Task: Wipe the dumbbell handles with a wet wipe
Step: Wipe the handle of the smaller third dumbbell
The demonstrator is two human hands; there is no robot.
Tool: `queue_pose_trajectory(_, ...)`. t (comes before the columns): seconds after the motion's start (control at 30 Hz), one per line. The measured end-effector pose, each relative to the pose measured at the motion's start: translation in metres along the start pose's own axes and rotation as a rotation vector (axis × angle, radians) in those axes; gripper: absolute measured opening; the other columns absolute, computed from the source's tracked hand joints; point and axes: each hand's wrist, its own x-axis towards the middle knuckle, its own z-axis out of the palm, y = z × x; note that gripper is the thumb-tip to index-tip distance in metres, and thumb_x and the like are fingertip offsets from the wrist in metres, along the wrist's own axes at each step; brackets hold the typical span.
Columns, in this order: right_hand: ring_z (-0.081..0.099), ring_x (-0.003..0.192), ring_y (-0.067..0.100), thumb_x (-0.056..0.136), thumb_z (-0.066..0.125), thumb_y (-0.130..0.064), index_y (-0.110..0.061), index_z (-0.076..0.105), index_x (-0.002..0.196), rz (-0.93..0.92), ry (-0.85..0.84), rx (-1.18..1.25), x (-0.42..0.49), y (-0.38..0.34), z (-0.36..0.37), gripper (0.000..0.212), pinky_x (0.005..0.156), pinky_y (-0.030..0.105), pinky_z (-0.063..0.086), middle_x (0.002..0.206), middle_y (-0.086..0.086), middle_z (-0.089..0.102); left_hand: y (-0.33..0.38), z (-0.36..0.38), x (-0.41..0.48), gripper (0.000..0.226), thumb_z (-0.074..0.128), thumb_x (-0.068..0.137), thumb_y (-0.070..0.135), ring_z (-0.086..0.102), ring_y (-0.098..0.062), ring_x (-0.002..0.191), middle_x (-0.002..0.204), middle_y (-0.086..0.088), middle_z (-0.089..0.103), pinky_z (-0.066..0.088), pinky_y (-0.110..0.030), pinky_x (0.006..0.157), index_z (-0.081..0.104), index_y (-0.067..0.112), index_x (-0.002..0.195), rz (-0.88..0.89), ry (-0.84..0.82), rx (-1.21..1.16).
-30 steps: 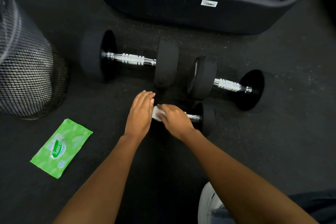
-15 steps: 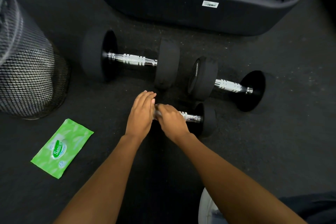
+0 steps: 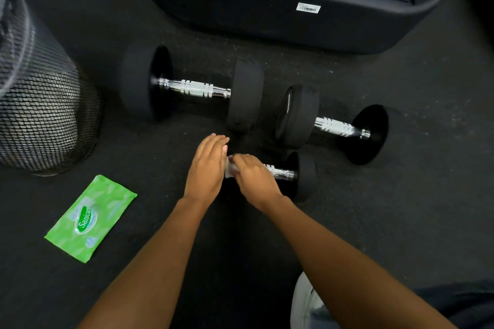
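Head view | small dumbbell (image 3: 303, 175) on floor (image 3: 401, 208), nearest of three | right hand (image 3: 254, 179) wraps wet wipe (image 3: 230, 169) round chrome handle (image 3: 280, 171) | left hand (image 3: 207, 168) flat, fingers straight, on hidden end | judged: heavy, rigid, may roll; wipe limp, slippery, so grip mid-handle.

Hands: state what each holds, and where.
Right hand grips the wet wipe around the nearest dumbbell's handle, at its left end. Left hand, fingers straight, holds nothing.

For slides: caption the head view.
Right hand holds a wet wipe on the smallest dumbbell's handle; left hand covers its end.
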Motion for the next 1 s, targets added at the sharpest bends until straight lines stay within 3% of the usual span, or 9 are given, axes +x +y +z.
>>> queue_pose_trajectory(0.1, 0.058, 0.102, 0.025, 0.078, 0.064, 0.006, -0.003, 0.059, 0.107, -0.053, 0.070, -0.018, -0.016, 0.021, -0.003, 0.031, 0.099, 0.032, 0.040, 0.110, 0.012, 0.064, 0.003, -0.002, -0.001, 0.035, 0.033, 0.099, 0.016, 0.035, -0.020, 0.132, 0.131, -0.011, 0.053, 0.021, -0.024, 0.109, 0.052, 0.003, 0.127, 0.005, 0.001, 0.009)
queue_pose_trajectory(0.2, 0.053, 0.112, 0.026, 0.088, 0.056, 0.001, -0.004, 0.055, 0.118, 0.041, 0.095, 0.042, -0.029, 0.028, -0.006, 0.031, 0.103, 0.031, 0.035, 0.121, 0.011, 0.059, 0.005, -0.004, 0.000, 0.042, 0.029, 0.098, 0.023, 0.039, -0.024, 0.129, 0.127, -0.013, 0.055, 0.022, -0.025, 0.108, 0.054, 0.001, 0.124, 0.014, 0.003, 0.016)
queue_pose_trajectory(0.37, 0.054, 0.102, 0.028, 0.097, 0.042, -0.010, -0.002, 0.053, 0.115, 0.222, 0.063, 0.059, -0.008, 0.009, -0.008, 0.023, 0.090, 0.032, 0.037, 0.109, 0.015, 0.060, 0.004, -0.003, 0.002, 0.034, 0.035, 0.099, 0.015, 0.040, -0.026, 0.129, 0.127, -0.015, 0.056, 0.022, -0.026, 0.108, 0.054, -0.001, 0.123, 0.003, 0.001, 0.019)
queue_pose_trajectory(0.57, 0.047, 0.123, 0.023, 0.090, 0.054, -0.002, -0.005, 0.051, 0.127, -0.029, 0.016, -0.026, -0.029, 0.033, -0.010, 0.038, 0.109, 0.029, 0.028, 0.132, 0.011, 0.054, 0.005, -0.003, 0.000, 0.034, 0.035, 0.099, 0.014, 0.039, -0.025, 0.129, 0.128, -0.014, 0.055, 0.022, -0.026, 0.108, 0.053, 0.001, 0.124, 0.010, -0.001, 0.022)
queue_pose_trajectory(0.73, 0.052, 0.110, 0.025, 0.097, 0.046, -0.018, -0.006, 0.052, 0.120, 0.082, 0.043, 0.010, -0.017, 0.019, -0.008, 0.027, 0.098, 0.030, 0.036, 0.118, 0.012, 0.059, 0.005, -0.003, -0.001, 0.037, 0.033, 0.098, 0.017, 0.040, -0.025, 0.129, 0.127, -0.014, 0.055, 0.023, -0.027, 0.108, 0.053, 0.001, 0.124, 0.006, -0.001, 0.036)
queue_pose_trajectory(0.83, 0.060, 0.096, 0.029, 0.088, 0.060, -0.006, -0.002, 0.058, 0.108, 0.007, 0.052, -0.074, -0.006, 0.004, -0.004, 0.021, 0.089, 0.035, 0.045, 0.102, 0.015, 0.063, 0.004, -0.002, 0.000, 0.035, 0.034, 0.099, 0.015, 0.036, -0.022, 0.132, 0.131, -0.012, 0.053, 0.022, -0.026, 0.109, 0.052, 0.003, 0.126, -0.005, -0.010, 0.029)
queue_pose_trajectory(1.0, 0.054, 0.118, 0.025, 0.080, 0.065, 0.004, -0.003, 0.055, 0.122, -0.065, 0.066, -0.064, -0.016, 0.019, 0.002, 0.043, 0.106, 0.033, 0.034, 0.125, 0.014, 0.059, 0.005, -0.003, -0.001, 0.038, 0.030, 0.099, 0.020, 0.033, -0.018, 0.133, 0.134, -0.009, 0.051, 0.021, -0.025, 0.110, 0.050, 0.005, 0.128, -0.019, -0.011, 0.002)
